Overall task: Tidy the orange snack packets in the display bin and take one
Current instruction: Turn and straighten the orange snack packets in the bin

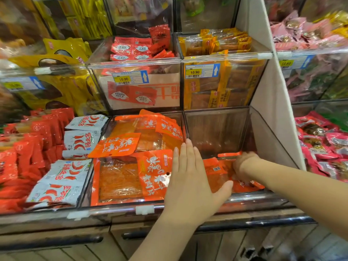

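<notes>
Tidying seems midway, none taken yet: the left hand [190, 176] lies flat, fingers straight, while the right hand [244, 162] curls onto the orange packets [216, 176] at the display bin's [216, 129] front, its grip impossible to tell.

The right hand [244, 163] curls down into orange packets [211, 163], fingertips hidden, grip unclear. Small print on the price tag [202, 71] is unreadable. Top-left snacks [18, 25] are blurred.

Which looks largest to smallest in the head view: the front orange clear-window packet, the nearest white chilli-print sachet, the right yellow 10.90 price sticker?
Largest: orange clear-window packet
Then: white chilli-print sachet
Smallest: yellow 10.90 price sticker, though farther back.
</notes>
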